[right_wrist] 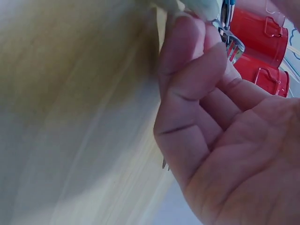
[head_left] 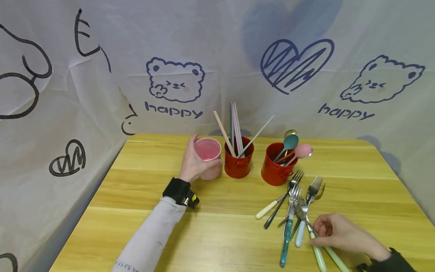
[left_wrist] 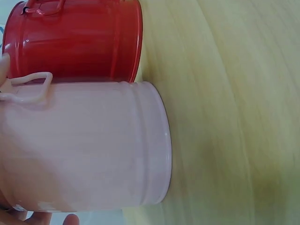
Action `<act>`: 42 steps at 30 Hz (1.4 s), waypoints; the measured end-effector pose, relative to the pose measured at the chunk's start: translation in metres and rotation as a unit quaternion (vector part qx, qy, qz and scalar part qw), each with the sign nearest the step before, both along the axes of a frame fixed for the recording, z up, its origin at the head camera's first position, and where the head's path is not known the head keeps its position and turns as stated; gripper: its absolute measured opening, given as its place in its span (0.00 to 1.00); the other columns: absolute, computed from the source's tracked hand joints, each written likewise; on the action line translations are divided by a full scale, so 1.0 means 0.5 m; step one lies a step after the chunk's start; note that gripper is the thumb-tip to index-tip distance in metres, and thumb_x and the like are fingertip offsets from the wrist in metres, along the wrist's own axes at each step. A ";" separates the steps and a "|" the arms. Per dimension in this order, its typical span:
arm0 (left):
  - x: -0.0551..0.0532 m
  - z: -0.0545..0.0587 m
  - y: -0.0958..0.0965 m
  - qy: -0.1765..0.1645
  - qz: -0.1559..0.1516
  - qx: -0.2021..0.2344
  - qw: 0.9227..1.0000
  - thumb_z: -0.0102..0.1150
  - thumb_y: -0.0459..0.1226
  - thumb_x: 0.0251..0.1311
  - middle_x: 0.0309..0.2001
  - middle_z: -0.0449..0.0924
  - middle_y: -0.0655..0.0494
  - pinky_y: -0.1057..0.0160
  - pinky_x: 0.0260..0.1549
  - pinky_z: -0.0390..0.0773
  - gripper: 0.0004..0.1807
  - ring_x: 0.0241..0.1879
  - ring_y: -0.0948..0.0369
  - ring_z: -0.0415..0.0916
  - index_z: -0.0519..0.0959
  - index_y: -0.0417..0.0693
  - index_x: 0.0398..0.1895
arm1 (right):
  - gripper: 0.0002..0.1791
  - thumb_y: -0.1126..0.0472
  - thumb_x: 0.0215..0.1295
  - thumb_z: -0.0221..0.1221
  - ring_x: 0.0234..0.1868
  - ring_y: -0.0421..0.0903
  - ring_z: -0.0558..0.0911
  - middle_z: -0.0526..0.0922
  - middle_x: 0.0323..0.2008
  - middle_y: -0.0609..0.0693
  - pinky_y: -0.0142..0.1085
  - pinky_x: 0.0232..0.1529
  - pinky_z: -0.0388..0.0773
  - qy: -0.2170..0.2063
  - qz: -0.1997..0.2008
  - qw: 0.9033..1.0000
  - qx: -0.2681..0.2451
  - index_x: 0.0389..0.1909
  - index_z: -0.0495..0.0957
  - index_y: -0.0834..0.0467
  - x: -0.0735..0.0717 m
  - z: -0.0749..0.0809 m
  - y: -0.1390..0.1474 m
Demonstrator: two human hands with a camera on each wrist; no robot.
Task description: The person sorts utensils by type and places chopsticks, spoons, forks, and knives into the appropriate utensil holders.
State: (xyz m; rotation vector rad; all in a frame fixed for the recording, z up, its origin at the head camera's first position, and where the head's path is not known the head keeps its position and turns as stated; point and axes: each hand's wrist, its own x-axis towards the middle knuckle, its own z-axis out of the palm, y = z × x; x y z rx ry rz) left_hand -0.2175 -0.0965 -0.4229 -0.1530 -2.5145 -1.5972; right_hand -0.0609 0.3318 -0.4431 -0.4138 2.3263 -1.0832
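Note:
My left hand [head_left: 197, 162] grips a pink metal bucket [head_left: 210, 172] from its left side, with the thumb across the front. The bucket stands upright, and its pale wall [left_wrist: 89, 145] and small wire handle fill much of the left wrist view. Over a pile of cutlery at the right, my right hand [head_left: 340, 234] has curled fingers that pinch a fork [head_left: 301, 211] near its handle. The fingers hide part of that fork. Beneath and beside it lie forks with pale green handles [head_left: 317, 253], a teal patterned fork [head_left: 286, 241] and a light blue handle [head_left: 300, 234].
A red bucket [head_left: 234, 170] with chopsticks and straws stands right of the pink one. Another red bucket [head_left: 273, 175] holds several spoons [head_left: 301, 150]. A cream-handled fork [head_left: 266, 209] lies left of the pile. White cloth [head_left: 231, 49] with drawings hangs behind the wooden table [head_left: 217, 234].

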 end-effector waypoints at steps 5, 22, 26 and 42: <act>0.003 -0.008 -0.003 -0.005 0.007 0.007 1.000 0.85 0.41 0.37 0.70 0.66 0.41 0.44 0.68 0.72 0.67 0.68 0.45 0.69 0.49 0.46 0.79 | 0.12 0.56 0.63 0.67 0.26 0.31 0.73 0.77 0.26 0.43 0.28 0.26 0.74 0.000 0.011 1.000 0.004 0.34 0.77 0.61 -0.001 -0.005 0.002; 0.060 -0.013 -0.010 -0.019 -0.002 -0.014 1.000 0.84 0.45 0.38 0.69 0.68 0.45 0.43 0.66 0.74 0.66 0.65 0.47 0.71 0.51 0.49 0.79 | 0.09 0.61 0.71 0.59 0.24 0.31 0.70 0.76 0.25 0.43 0.28 0.24 0.68 -0.034 0.034 0.999 -0.016 0.34 0.78 0.64 -0.008 -0.001 0.008; 0.065 -0.013 -0.008 -0.020 -0.005 -0.009 1.000 0.84 0.45 0.38 0.68 0.69 0.45 0.42 0.66 0.74 0.65 0.65 0.46 0.71 0.51 0.49 0.79 | 0.07 0.64 0.71 0.57 0.25 0.30 0.70 0.76 0.25 0.42 0.28 0.24 0.68 -0.021 0.047 0.998 -0.020 0.34 0.79 0.63 -0.011 -0.001 0.007; 0.067 -0.015 -0.008 -0.017 -0.001 -0.022 1.000 0.83 0.47 0.39 0.68 0.69 0.45 0.44 0.66 0.75 0.64 0.65 0.47 0.71 0.52 0.50 0.78 | 0.09 0.66 0.75 0.53 0.30 0.31 0.79 0.82 0.32 0.48 0.33 0.28 0.82 0.007 0.077 0.995 -0.064 0.33 0.73 0.66 -0.056 0.039 -0.040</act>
